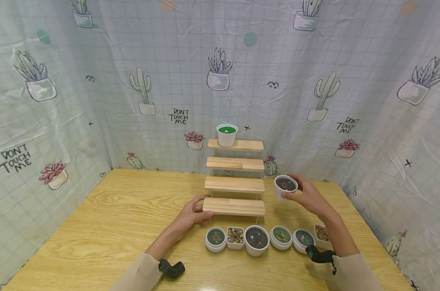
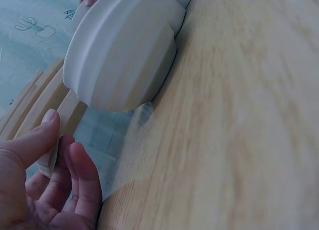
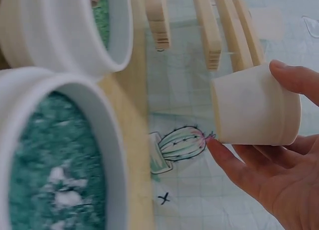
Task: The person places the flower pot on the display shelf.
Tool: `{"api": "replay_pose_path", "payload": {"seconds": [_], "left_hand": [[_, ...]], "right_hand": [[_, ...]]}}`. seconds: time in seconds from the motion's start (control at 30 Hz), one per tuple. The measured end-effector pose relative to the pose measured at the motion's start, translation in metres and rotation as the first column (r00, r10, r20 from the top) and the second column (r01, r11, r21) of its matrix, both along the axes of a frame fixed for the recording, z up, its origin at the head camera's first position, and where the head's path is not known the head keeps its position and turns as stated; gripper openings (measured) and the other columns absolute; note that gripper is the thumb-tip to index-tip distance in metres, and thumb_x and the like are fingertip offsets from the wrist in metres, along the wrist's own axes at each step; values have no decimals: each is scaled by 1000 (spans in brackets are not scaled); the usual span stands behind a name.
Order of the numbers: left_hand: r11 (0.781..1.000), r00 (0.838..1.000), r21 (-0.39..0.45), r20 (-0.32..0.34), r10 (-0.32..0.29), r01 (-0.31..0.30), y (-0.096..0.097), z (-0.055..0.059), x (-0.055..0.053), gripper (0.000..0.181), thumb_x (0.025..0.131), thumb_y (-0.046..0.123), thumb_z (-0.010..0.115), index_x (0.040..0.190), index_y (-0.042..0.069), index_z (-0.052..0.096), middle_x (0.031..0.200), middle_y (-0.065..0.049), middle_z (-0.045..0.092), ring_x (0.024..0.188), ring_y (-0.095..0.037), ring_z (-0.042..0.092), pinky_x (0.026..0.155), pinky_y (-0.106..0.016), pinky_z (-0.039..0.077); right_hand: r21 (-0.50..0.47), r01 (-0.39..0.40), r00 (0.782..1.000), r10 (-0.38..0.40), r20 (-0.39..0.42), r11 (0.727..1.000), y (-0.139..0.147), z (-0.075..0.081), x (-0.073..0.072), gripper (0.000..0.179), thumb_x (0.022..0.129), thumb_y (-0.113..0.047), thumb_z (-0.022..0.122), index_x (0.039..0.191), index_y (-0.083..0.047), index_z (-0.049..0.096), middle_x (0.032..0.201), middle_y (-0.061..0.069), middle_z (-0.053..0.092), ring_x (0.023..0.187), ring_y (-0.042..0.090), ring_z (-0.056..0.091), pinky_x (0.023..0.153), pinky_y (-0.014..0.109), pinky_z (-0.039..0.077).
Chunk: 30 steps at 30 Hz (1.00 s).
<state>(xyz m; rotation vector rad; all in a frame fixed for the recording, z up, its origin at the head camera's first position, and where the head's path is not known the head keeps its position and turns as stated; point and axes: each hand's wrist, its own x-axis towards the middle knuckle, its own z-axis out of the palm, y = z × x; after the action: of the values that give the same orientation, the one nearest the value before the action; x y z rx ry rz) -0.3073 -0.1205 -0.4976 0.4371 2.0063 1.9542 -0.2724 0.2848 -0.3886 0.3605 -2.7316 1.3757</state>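
A small stepped wooden plant stand point(image 1: 234, 207) with light boards stands in the middle of the table. My left hand point(image 1: 190, 215) grips the left end of its lowest board, thumb on top and fingers beneath. To the right of the stand, my right hand point(image 1: 309, 197) holds a white flower pot point(image 1: 281, 193) with dark filling, raised above the table. In the right wrist view thumb and fingers are around this pot point(image 3: 251, 108). Another white pot with bright green filling point(image 1: 226, 139) sits on the left part of the top board.
A row of planters lies in front of the stand: a round teal-filled pot point(image 1: 215, 247), a square pebble pot point(image 1: 235, 245), a larger dark-filled pot point(image 1: 255, 251), and several more to the right, including a square pot point(image 1: 322, 243) partly behind my right forearm. A printed curtain point(image 1: 169, 89) hangs behind.
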Motion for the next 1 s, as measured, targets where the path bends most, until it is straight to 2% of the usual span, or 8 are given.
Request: {"api": "replay_pose_path", "payload": {"seconds": [0.23,0.53,0.7,1.0], "left_hand": [[1000,1000,11,-6,-9,9,0,-1,1,75,94,18,77,157,9,38,124,-16,71,82,-11,63,77,-29,57],[1000,1000,16,-5,-12,12,-1,-3,2,74,94,17,77,157,9,38,127,-19,70,82,-12,64,77,-31,58],[1000,1000,5,-5,-6,6,-1,-2,2,75,94,19,78,157,10,38,128,-18,70,81,-12,63,77,-31,57],[1000,1000,0,-10,-3,3,-1,0,0,76,94,21,78,158,10,38,127,-17,71,82,-13,64,78,-31,58]], "right_hand": [[16,-5,1000,5,-28,1000,-7,13,-5,78,97,-27,74,156,2,34,148,25,50,138,45,48,98,49,50],[11,-19,998,20,-55,1000,-14,34,-16,78,98,-27,73,158,0,31,150,25,45,139,44,47,99,48,49],[25,-16,997,18,-80,1000,-18,48,-22,77,97,-27,73,157,1,32,150,25,47,138,43,47,102,52,47],[32,-25,995,28,-99,999,-31,68,-39,77,99,-30,71,158,-1,31,150,23,46,136,41,49,97,48,48]]}}
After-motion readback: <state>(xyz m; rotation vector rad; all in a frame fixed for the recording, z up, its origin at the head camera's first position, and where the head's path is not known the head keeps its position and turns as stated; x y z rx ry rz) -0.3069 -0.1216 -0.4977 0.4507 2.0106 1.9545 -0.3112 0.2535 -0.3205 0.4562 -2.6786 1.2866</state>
